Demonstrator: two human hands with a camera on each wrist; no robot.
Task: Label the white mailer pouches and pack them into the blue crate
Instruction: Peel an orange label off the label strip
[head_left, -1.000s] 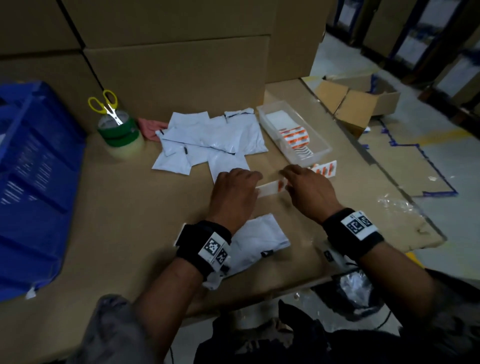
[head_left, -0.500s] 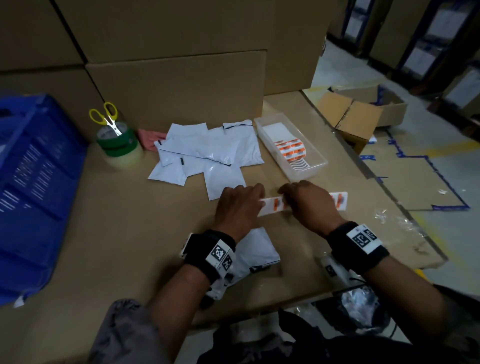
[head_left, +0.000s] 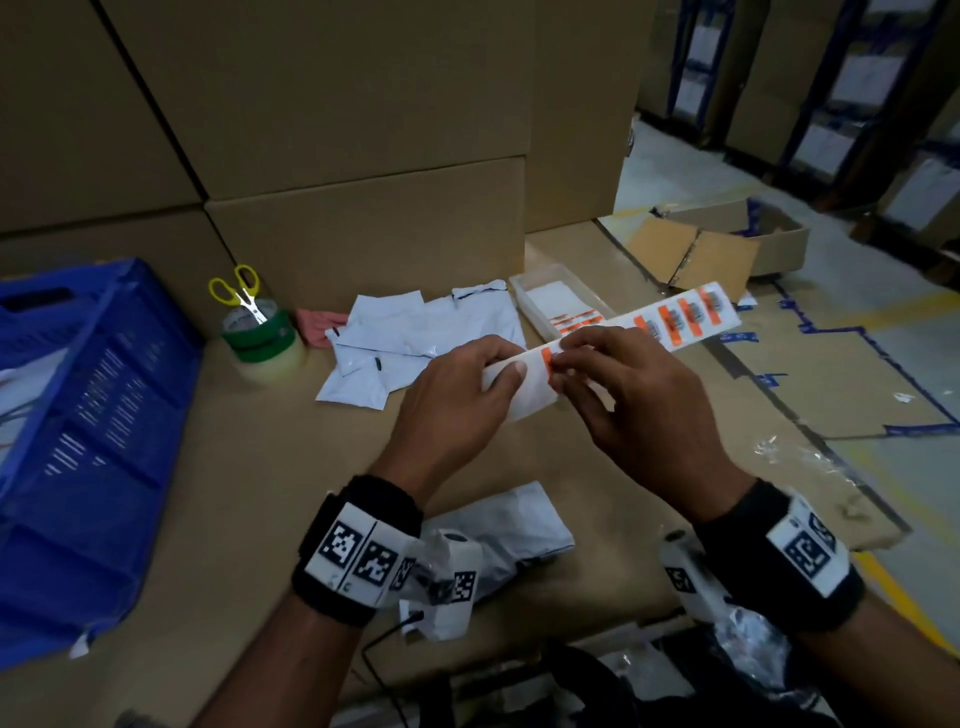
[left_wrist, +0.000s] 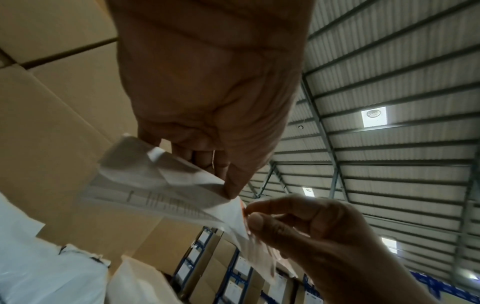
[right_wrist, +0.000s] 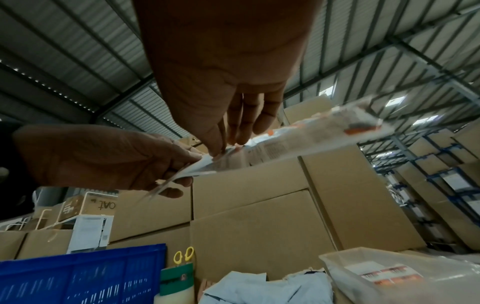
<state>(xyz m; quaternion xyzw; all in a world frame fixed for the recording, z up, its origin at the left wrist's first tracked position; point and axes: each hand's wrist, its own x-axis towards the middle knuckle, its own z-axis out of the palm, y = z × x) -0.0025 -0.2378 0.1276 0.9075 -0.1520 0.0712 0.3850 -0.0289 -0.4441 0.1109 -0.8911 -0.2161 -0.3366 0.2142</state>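
Both hands hold a long white strip of orange labels (head_left: 670, 319) up above the cardboard table. My left hand (head_left: 467, 395) pinches the strip's blank near end between thumb and fingers. My right hand (head_left: 613, 384) pinches the edge of an orange label (head_left: 547, 359) beside the left thumb; the left wrist view shows this pinch (left_wrist: 246, 211). One white mailer pouch (head_left: 498, 525) lies on the table under my wrists. A pile of white pouches (head_left: 415, 338) lies farther back. The blue crate (head_left: 78, 431) stands at the left.
Green tape rolls with yellow scissors (head_left: 244, 296) on top stand behind the crate's corner. A clear tray of label sheets (head_left: 558, 299) sits right of the pile. Stacked cardboard boxes (head_left: 363, 156) wall the back. The table's right edge drops to floor with an open carton (head_left: 727, 249).
Both hands have lifted the label strip off the table, up and toward me. The right fingers moved in to the label by the left thumb.
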